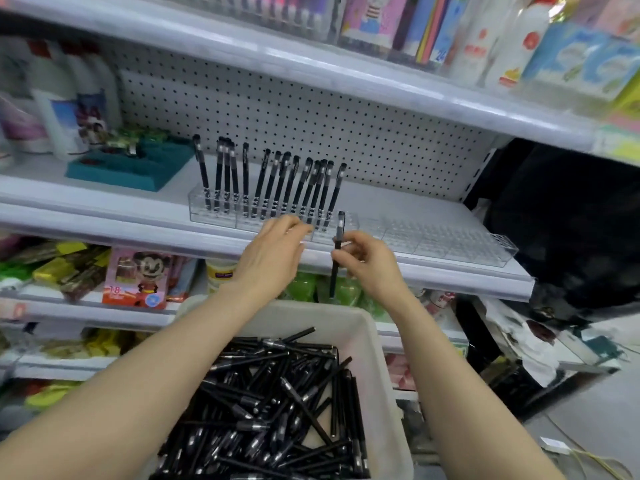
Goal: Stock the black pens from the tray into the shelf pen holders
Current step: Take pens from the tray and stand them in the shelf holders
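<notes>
Pen (334,277) first: 1 black pen stands nearly upright in the air in front of the shelf (450,278) edge. It is above the far end of the tray (375,337) and just below the clear holder (433,237). Its long axis runs almost vertically, with the capped end up and leaning slightly right and the writing end pointing down toward the tray. We judge it is held this way because the holder's slots take a pen tip-first from above, so the pen is already turned for the drop.

The right hand (367,261) pinches the pen around its upper middle, fingers curled on the barrel. This leaves the lower part free to enter a slot. The left hand (270,258) grasps nothing. Its fingers stretch loosely toward the holder's front, and we cannot tell whether they touch it. We read it as steadying or guiding.

Behind the 2 hands, the standing pens (277,185) fill the holder's left part, caps up and fanned a little. The slots to the right are bare, so we judge the next free slot lies just beyond the held pen. The loose pens (277,410) lie crisscrossed in the tray, so much stocking remains. A pegboard (311,109) backs the shelf.
</notes>
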### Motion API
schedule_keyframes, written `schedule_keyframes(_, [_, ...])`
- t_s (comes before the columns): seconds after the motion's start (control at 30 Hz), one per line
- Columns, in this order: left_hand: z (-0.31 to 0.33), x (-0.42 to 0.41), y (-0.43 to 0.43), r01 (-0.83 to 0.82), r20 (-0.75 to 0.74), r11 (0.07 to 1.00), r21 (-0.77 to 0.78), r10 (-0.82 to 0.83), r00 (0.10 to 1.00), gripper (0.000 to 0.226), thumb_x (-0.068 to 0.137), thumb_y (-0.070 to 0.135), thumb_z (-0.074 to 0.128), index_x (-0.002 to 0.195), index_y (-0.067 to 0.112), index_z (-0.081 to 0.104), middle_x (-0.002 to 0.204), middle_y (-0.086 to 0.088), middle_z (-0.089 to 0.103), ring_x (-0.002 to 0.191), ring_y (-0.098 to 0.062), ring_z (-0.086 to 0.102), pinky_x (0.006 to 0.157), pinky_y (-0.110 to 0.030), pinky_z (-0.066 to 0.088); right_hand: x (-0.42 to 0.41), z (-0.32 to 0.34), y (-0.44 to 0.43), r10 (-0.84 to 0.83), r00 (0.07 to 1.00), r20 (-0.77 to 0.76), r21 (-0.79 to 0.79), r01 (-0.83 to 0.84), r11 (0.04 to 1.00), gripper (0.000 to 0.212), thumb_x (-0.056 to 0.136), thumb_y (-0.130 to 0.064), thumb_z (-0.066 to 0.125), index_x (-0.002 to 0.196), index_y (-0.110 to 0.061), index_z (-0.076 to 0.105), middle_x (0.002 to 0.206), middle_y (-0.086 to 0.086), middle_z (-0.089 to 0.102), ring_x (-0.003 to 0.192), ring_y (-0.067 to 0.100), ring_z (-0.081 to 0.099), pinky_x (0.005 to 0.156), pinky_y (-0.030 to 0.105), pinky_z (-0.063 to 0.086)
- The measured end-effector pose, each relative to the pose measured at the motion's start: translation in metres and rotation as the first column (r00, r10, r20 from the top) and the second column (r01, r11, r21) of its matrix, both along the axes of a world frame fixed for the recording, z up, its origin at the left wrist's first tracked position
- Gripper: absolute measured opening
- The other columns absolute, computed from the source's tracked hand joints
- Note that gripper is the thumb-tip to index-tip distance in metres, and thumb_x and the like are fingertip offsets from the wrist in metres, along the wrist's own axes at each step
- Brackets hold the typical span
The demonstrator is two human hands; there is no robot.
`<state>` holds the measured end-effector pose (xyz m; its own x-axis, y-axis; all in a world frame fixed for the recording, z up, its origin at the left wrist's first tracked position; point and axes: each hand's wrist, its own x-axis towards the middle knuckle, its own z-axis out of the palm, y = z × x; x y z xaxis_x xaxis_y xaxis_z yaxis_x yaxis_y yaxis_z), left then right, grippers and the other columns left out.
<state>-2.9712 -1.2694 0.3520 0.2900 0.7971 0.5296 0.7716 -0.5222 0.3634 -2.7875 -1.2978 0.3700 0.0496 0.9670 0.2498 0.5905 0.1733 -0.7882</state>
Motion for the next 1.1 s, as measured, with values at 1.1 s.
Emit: schedule_keyframes(1.1, [-0.021,0.013,0.055,-0.097,-0.314,0.98,0.176,0.15,0.938,0.071,0.086,0.022,0.066,0.148,0.023,0.03,0.148,-0.009,0.035,0.136,-0.03,0.029,0.115,-0.045,0.026,0.008,0.007,0.105,-0.261,0.937,0.233,0.279,0.193,0.941,0.017,0.098,-0.025,0.05,0.085,-0.014,0.055,0.076,0.006,0.062,0.077,0.032,0.056,0.063,0.034,0.04])
